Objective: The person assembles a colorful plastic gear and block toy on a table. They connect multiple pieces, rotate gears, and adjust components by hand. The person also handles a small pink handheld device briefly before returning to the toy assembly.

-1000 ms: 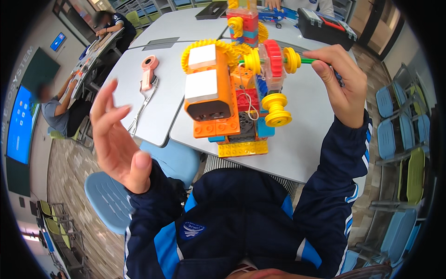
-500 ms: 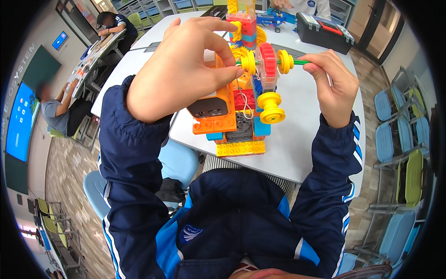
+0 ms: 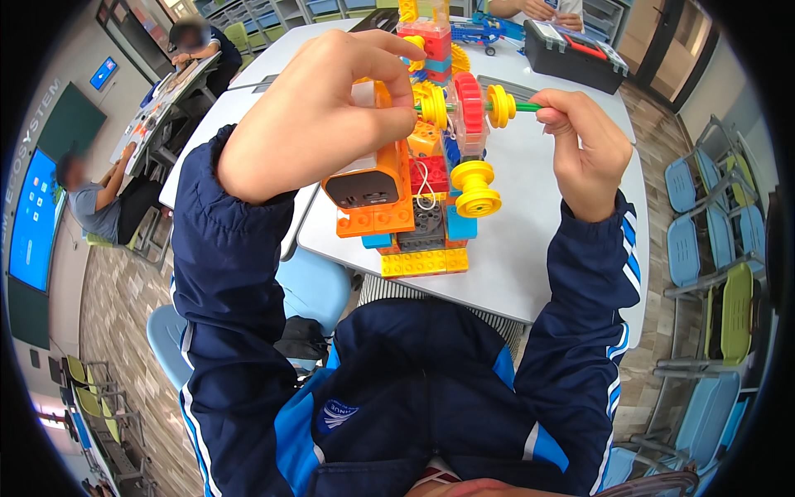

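Note:
A green axle [image 3: 527, 107] runs through a red and clear wheel [image 3: 470, 113], with a yellow pulley [image 3: 500, 106] on its right and another yellow pulley [image 3: 432, 107] on its left. My right hand [image 3: 584, 145] pinches the axle's right end between thumb and fingers. At the other end, my left hand [image 3: 323, 112] closes thumb and index finger beside the left pulley; its fingertips partly hide the hold. Below is a building-block model with an orange box [image 3: 364, 186], a loose white string [image 3: 425, 182], a yellow spool-like wheel [image 3: 476, 189] and a yellow base block [image 3: 424, 262].
The model stands on a white table [image 3: 513, 265]. Behind it rises a block tower [image 3: 426, 41]. A black toolbox [image 3: 571, 62] is at the far right, near another person's hands [image 3: 546, 10]. Blue chairs [image 3: 310, 290] stand at the table's near left edge.
My left fingertips have shifted slightly left, showing more of the left pulley. The person across the table now has both hands raised together.

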### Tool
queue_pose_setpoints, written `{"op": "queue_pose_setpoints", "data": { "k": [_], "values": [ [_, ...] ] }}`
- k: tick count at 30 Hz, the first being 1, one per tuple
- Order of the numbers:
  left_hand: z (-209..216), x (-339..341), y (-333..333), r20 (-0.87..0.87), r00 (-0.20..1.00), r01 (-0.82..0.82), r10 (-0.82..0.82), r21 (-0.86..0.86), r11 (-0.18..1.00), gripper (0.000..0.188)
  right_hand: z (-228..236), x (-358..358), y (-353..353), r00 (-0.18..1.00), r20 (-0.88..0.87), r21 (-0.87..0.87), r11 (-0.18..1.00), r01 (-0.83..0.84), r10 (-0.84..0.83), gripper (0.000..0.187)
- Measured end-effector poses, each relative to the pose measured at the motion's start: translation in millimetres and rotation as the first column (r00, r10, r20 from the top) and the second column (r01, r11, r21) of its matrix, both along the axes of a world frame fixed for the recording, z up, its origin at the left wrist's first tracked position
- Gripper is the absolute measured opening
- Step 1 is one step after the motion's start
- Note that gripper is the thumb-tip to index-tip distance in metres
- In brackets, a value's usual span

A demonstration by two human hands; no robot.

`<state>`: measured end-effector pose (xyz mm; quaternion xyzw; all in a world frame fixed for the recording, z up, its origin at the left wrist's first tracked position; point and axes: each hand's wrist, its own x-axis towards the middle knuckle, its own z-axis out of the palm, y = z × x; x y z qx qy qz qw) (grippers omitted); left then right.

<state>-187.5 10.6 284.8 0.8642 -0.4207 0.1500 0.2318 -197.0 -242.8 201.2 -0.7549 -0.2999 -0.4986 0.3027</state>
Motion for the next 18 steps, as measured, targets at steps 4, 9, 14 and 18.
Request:
{"op": "queue_pose_setpoints", "data": {
  "k": [4,9,14,18],
  "values": [
    [-1.2,1.1,3.9,-0.024,1.000,0.006,-0.006,-0.002,1.000,0.015,2.0,2.5,3.4,0.996,0.088,-0.049,0.998,0.029,-0.025,0.013],
    [-2.1,-0.6,4.2,-0.100,0.995,0.025,-0.028,-0.029,0.999,0.014,0.7,2.9,1.8,0.999,0.033,-0.056,0.998,0.041,-0.039,0.024],
    [-7.0,-2.3,4.6,-0.166,0.984,0.060,-0.072,-0.077,0.995,0.016,4.9,-1.8,-0.5,0.996,-0.086,-0.068,0.998,-0.008,0.003,0.006],
    [-7.5,-4.1,6.9,-0.179,0.983,0.029,-0.028,0.008,1.000,0.019,12.4,-0.6,-3.1,0.993,-0.085,-0.097,0.991,-0.093,0.085,0.007]
  ]
}}
